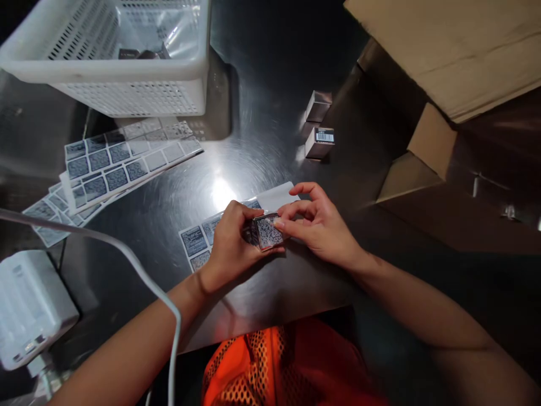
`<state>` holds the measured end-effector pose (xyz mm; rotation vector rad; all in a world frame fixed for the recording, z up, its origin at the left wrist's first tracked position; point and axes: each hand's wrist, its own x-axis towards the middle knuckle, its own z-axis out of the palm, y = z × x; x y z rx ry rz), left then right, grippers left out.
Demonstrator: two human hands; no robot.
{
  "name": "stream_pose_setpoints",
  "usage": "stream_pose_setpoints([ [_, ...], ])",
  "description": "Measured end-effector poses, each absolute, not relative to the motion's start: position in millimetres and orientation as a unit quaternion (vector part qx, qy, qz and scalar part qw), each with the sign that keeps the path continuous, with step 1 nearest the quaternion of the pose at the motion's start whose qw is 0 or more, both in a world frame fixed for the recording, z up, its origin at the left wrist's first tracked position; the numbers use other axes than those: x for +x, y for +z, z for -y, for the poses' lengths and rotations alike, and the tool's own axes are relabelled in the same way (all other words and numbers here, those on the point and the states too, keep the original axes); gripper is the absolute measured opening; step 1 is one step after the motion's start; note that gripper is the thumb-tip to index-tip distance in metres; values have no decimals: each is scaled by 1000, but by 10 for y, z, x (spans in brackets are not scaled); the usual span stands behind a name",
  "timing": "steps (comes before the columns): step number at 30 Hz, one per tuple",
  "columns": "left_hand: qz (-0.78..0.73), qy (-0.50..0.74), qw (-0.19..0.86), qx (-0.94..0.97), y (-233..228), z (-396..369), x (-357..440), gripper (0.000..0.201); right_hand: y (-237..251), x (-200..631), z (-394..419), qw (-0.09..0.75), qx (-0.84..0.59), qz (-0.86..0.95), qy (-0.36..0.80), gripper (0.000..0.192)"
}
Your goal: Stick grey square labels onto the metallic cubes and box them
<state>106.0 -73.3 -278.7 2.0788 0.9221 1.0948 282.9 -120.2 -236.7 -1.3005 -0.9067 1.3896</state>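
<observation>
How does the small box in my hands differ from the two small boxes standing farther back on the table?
The held box is gripped by the left hand and right hand; the two boxes stand untouched. The held box shows a large printed label; the rear pair shows only a small barcode. All look like similar small dark boxes.

A small silvery box bears a speckled grey label; the sticker sheets by the steel table's left edge show grey-blue rectangles on white; white perforated basket, tan cardboard box, orange mesh fabric
</observation>
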Motion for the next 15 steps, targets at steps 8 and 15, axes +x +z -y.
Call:
stream_pose_setpoints([
  [8, -352, 406, 311, 784, -2827, 725, 1057, 62, -2560, 2902, 1157, 533, -551, 379, 518, 75],
  [15, -286, 355, 202, 867, -2793, 709, 927, 43, -2701, 2959, 918, 370, -471, 418, 683, 75],
])
